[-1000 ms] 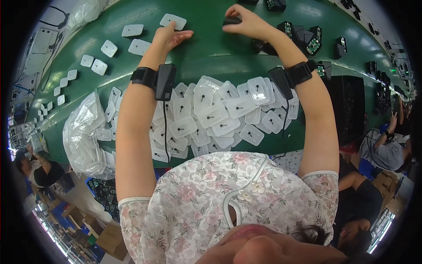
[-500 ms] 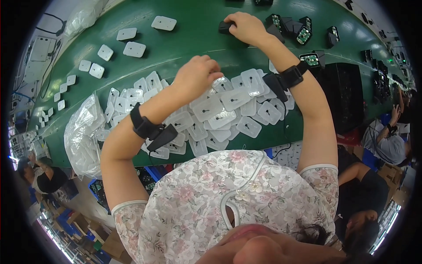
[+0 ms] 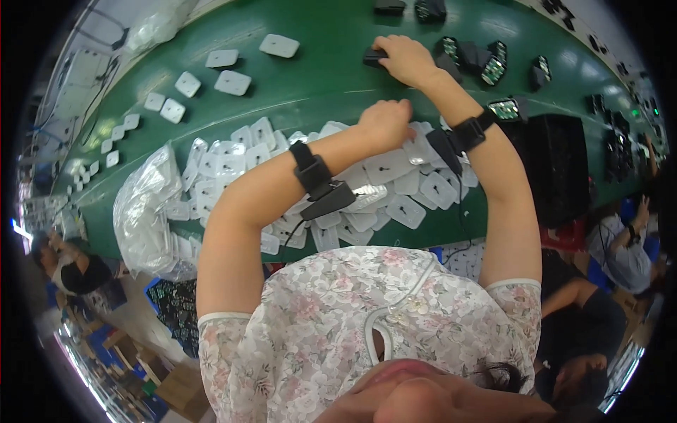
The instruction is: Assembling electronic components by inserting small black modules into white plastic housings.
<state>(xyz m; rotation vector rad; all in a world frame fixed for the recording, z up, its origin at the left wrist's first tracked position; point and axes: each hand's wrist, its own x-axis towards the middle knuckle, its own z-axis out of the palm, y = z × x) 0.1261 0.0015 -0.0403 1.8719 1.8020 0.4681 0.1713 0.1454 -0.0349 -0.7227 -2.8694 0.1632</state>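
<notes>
My right hand (image 3: 409,62) rests across a small black case (image 3: 374,58) on the far part of the green table, its fingers bent over the near end. My left hand (image 3: 387,125) is over the right part of a heap of translucent white plastic trays (image 3: 405,211), some marked with a short dark spot. Its fingers are curled downward at the heap's upper edge. Whatever lies under those fingertips is hidden. Each wrist wears a black strap with a small dark unit, and thin cables hang from them.
White rounded units (image 3: 280,46) stand in rows at the left of the green table (image 3: 317,84). Several black cases with green circuit boards (image 3: 495,65) lie at the right, near a large black box (image 3: 557,166). A clear plastic bag (image 3: 147,204) bulges left of the heap.
My left hand has moved right across the heap, towards its right end. The right hand stays on the black case. The whole view has shifted slightly.
</notes>
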